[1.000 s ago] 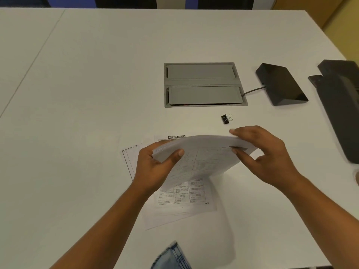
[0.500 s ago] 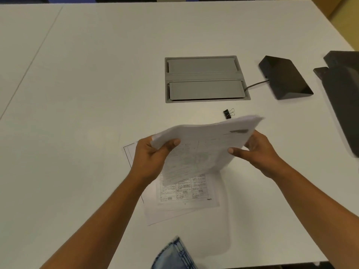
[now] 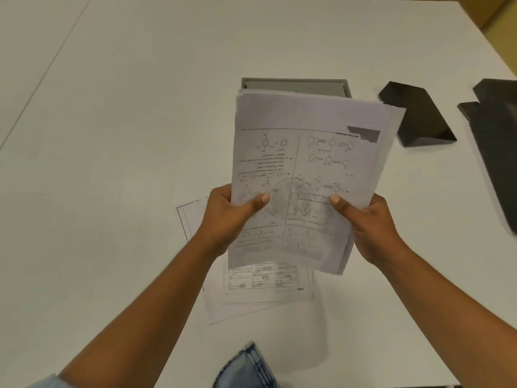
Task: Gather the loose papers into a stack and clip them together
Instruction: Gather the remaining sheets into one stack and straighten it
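A bundle of printed papers [image 3: 307, 169] stands nearly upright above the white table [image 3: 112, 135], its printed face toward me with the text upside down. My left hand [image 3: 226, 217] grips its lower left edge, thumb on the front. My right hand [image 3: 369, 222] grips the lower right edge the same way. The sheets are slightly fanned at the top right. More loose papers [image 3: 263, 289] lie flat on the table under the bundle, one sticking out to the left [image 3: 190, 217]. The binder clip is hidden behind the raised bundle.
A grey recessed cable box [image 3: 293, 84] sits in the table behind the papers. A black wedge-shaped device [image 3: 416, 116] lies to its right, and a dark object [image 3: 498, 147] at the right edge. Denim fabric [image 3: 249, 368] shows at the table's near edge.
The bundle was lying nearly flat in both hands; it has tipped up to stand upright facing me. My right hand slid from the top edge down to the lower right edge. The clip is covered now.
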